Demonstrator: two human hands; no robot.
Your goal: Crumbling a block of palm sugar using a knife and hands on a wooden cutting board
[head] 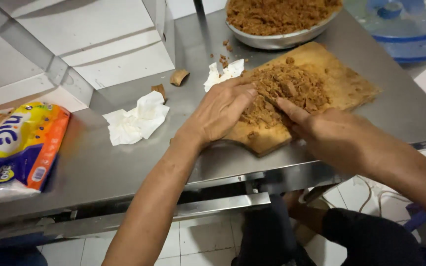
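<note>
Both hands cup the brown crumbly heap (284, 91) on the wooden board (346, 83): left hand (220, 111) loosely curled at its left edge, right hand (329, 133) half-open, near right, holding nothing

Round metal bowl of brown crumbs (282, 22): cut off by top edge. Beyond it, blue-rimmed plastic fan (400, 24): blurred, cropped at the corner.

A brushed stainless-steel tabletop (124, 162) stands over a white tiled floor (208, 241); white panelled cabinet fronts (109, 54) rise behind it, evenly lit.
</note>
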